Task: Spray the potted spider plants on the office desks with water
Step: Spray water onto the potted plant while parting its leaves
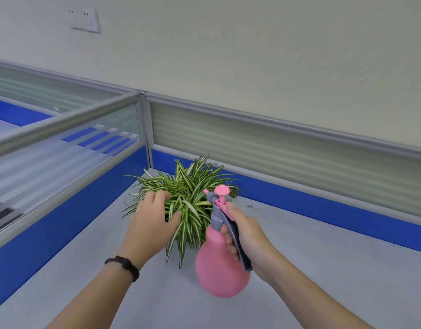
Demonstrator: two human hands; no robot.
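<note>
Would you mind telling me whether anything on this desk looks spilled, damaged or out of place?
Only a small dark smudge on the grey desk surface, right of the striped green spider plant; I cannot tell what it is. The pink plastic spray bottle shows no leak.

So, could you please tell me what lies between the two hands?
In the head view, striped spider plant leaves fill the gap between the left hand and right hand gripping the pink spray bottle.

spider plant (190, 198) sits on the desk (323, 269) back in the partition (276, 143) corner — spray bottle (220, 262) just front-right of it, left hand (152, 224) on its left leaves
</note>
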